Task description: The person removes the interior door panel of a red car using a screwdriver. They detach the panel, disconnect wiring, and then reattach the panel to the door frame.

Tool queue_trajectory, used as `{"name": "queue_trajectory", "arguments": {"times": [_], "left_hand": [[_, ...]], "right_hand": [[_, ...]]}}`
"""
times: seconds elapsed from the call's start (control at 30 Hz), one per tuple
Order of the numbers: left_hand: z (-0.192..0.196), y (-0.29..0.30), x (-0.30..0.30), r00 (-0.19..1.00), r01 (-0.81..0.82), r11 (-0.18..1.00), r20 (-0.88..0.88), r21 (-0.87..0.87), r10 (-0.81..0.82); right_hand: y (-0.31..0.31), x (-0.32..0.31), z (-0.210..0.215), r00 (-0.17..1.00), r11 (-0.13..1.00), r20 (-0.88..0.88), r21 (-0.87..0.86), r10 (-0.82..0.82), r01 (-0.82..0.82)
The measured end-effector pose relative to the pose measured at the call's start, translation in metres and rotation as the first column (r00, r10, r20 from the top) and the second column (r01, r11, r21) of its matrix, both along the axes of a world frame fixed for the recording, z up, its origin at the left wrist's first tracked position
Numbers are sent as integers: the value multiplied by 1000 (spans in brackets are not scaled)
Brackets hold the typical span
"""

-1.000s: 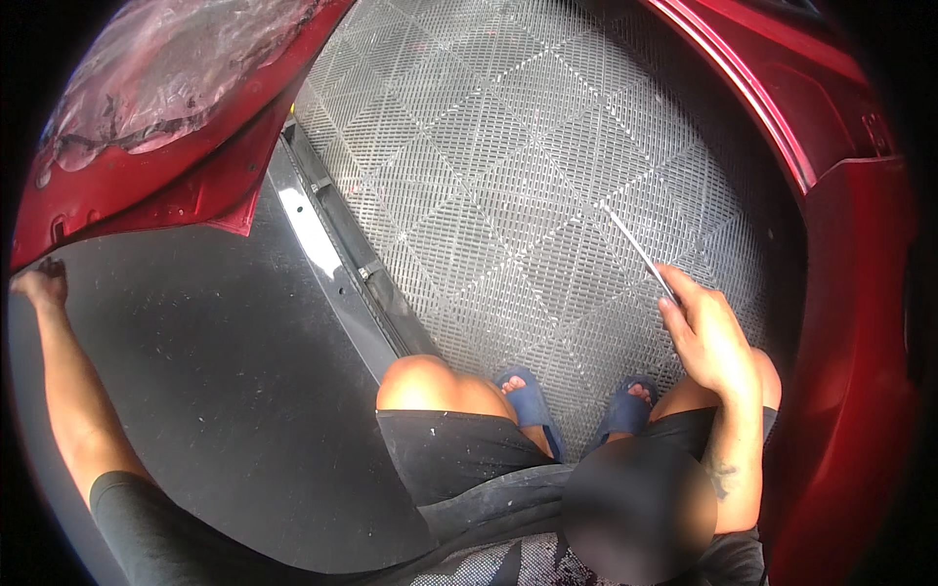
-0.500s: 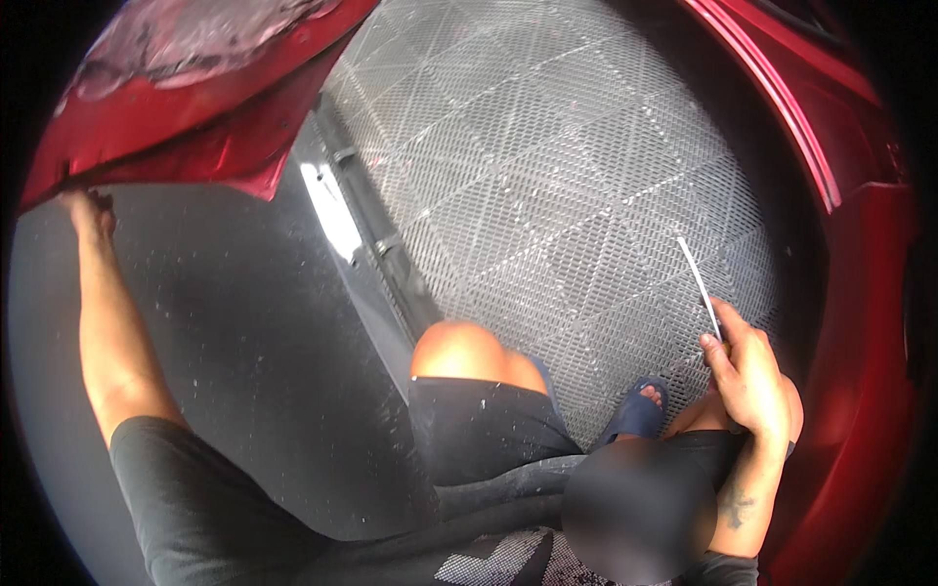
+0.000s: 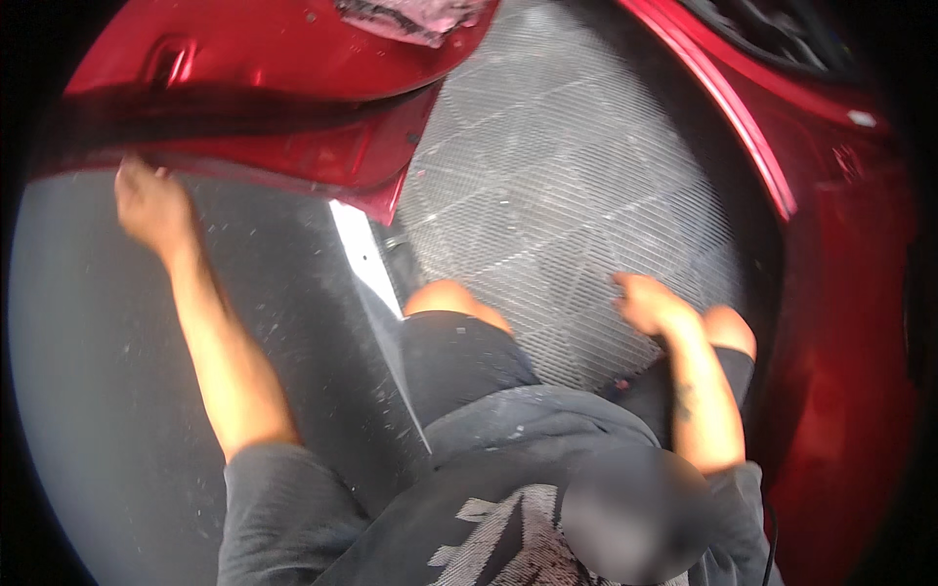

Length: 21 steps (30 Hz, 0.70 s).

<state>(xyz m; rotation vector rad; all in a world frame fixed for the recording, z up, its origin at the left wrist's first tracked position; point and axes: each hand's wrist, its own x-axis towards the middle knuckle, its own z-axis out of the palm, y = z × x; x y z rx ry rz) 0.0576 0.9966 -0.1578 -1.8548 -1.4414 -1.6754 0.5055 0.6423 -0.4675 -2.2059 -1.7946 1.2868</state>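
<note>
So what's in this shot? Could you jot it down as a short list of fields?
Setting: a person crouches between red car body parts, on a grey patterned rubber mat.
Left hand: raised, touching the lower edge of a red car panel.
Right hand: lowered near the right knee, over the mat; blurred, so any held thing cannot be told.
Right side: red car body.
Left side: dark grey floor.

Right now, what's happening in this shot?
A person crouches over a grey patterned floor mat between red car body panels. The left hand reaches out to the lower edge of a red panel and touches it. The right hand hovers low over the mat by the knee; whether it holds anything cannot be told. Another red panel runs along the right side.
</note>
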Motion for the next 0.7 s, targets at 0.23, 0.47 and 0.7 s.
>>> {"name": "queue_trajectory", "arguments": {"times": [0.23, 0.47, 0.7], "left_hand": [[5, -139, 142, 957, 186, 977, -243, 99, -158], [24, -190, 258, 753, 600, 772, -476, 210, -455], [43, -214, 382, 539, 805, 549, -668, 227, -514]], "right_hand": [[7, -11, -35, 977, 912, -33, -353, 209, -207], [-6, -4, -41, 980, 950, -79, -244, 182, -196], [-14, 2, -22, 993, 954, -104, -299, -53, 20]]}}
